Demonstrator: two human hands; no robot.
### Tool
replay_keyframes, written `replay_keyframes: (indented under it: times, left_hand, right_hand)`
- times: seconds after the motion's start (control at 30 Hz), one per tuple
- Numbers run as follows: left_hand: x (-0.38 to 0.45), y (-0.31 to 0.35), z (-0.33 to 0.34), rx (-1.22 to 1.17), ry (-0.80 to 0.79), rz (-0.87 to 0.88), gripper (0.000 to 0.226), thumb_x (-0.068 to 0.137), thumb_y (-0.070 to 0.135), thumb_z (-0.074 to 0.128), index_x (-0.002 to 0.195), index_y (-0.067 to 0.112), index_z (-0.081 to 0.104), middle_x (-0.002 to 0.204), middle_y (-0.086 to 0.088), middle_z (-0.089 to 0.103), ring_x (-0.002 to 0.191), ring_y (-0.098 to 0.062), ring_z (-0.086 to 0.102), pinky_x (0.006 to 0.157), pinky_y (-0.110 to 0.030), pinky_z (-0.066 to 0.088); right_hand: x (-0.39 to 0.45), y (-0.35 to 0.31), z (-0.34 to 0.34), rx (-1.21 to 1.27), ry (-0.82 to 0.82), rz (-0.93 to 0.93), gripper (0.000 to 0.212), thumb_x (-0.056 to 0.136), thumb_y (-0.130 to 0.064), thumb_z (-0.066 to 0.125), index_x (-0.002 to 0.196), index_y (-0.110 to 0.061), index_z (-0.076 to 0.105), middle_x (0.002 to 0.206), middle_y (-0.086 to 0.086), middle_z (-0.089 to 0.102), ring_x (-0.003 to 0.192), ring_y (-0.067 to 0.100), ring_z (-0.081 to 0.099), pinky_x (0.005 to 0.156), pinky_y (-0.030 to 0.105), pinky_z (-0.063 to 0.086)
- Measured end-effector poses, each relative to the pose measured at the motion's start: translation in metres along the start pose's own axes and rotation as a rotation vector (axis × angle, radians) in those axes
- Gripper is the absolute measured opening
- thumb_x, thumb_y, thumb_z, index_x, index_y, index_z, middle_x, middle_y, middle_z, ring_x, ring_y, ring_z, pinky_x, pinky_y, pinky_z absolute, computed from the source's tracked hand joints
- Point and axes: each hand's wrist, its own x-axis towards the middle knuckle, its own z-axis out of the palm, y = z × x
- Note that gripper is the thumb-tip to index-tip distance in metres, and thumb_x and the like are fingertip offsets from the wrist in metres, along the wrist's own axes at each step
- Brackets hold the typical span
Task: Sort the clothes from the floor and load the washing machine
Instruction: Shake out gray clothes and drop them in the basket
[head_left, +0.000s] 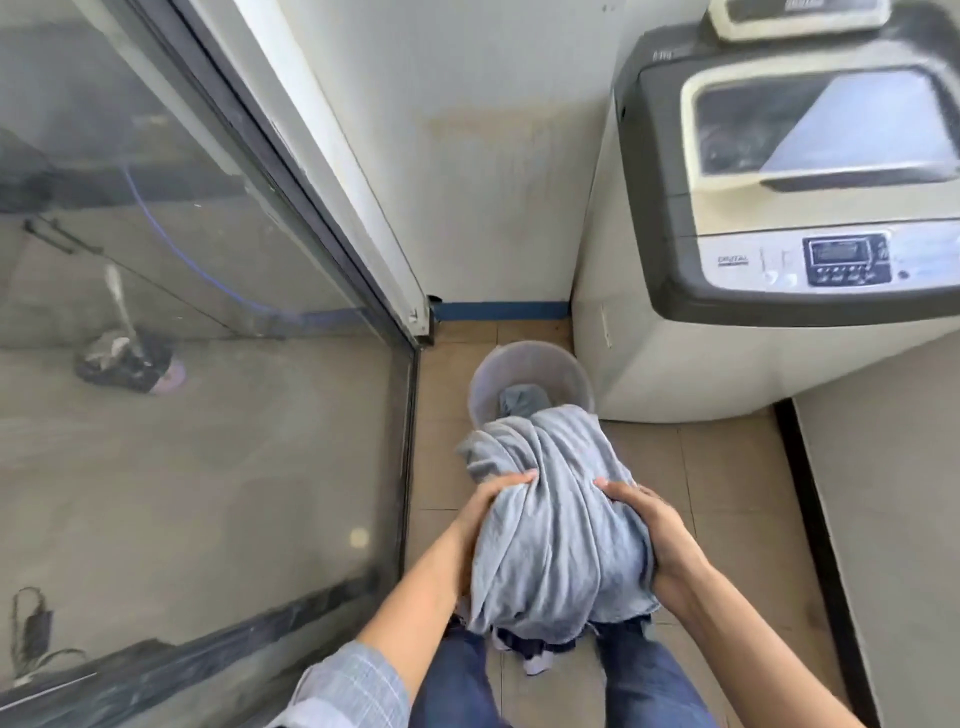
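Note:
A large bundle of pale grey-blue cloth (558, 519) is held up in front of me, above the tiled floor. My left hand (485, 512) grips its left side and my right hand (652, 530) grips its right side, fingers dug into the folds. Darker clothes (530, 652) hang out under the bundle, between my knees. Beyond it a translucent bucket (530, 374) stands on the floor with a blue-grey garment (522, 400) inside. The top-loading washing machine (779, 218) stands at the right, its lid shut.
A sliding glass door (208, 312) runs along the left, its frame meeting the white wall (467, 156) ahead. A raised ledge (883, 493) with a dark edge lies at the right, below the machine. A white box (795, 15) sits on the machine's back.

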Motion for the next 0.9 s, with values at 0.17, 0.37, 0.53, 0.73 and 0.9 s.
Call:
replay_keyframes:
  times: [0.17,0.37,0.53,0.73,0.9]
  left_hand:
    - [0.071,0.021,-0.012,0.045,0.023,-0.025,0.059,0.079,0.047,0.083,0.125,0.010,0.072,0.118,-0.014,0.077,0.107,-0.027,0.076,0.099,-0.042,0.055]
    - [0.168,0.063,-0.027,0.088,0.032,0.086,0.049,0.090,0.049,0.071,0.120,0.010,0.077,0.124,-0.019,0.073,0.119,-0.037,0.068,0.115,-0.051,0.045]
    - [0.234,0.116,-0.032,0.111,0.081,0.138,0.043,0.099,0.041,0.060,0.124,0.009,0.073,0.126,-0.022,0.072,0.119,-0.038,0.067,0.111,-0.047,0.048]
    - [0.274,0.146,-0.029,0.010,0.160,0.010,0.077,0.092,0.056,0.064,0.142,-0.001,0.050,0.142,-0.027,0.055,0.115,-0.037,0.061,0.087,-0.042,0.050]
    - [0.300,0.094,-0.064,-0.113,0.345,0.120,0.076,0.094,0.051,0.065,0.151,0.007,0.041,0.147,-0.025,0.049,0.129,-0.036,0.057,0.106,-0.044,0.048]
  right_hand:
    - [0.096,0.006,0.002,0.032,0.061,0.061,0.055,0.063,-0.032,0.092,0.111,-0.008,0.079,0.113,0.015,0.079,0.109,0.037,0.074,0.105,0.056,0.053]
    - [0.202,-0.026,0.021,0.018,0.089,0.016,0.049,0.081,-0.038,0.075,0.123,-0.013,0.075,0.118,0.011,0.078,0.112,0.034,0.072,0.094,0.042,0.056]
    - [0.259,-0.078,0.037,-0.099,0.055,-0.003,0.041,0.088,-0.046,0.069,0.118,-0.019,0.075,0.114,0.008,0.078,0.106,0.030,0.072,0.084,0.039,0.056]
    - [0.327,-0.087,0.038,-0.159,0.069,-0.010,0.055,0.094,-0.038,0.070,0.137,-0.008,0.052,0.125,0.015,0.062,0.105,0.029,0.067,0.073,0.036,0.057]
    - [0.346,-0.013,0.000,-0.282,0.196,-0.069,0.039,0.096,-0.026,0.071,0.127,-0.004,0.066,0.108,0.011,0.068,0.094,0.026,0.070,0.082,0.033,0.060]
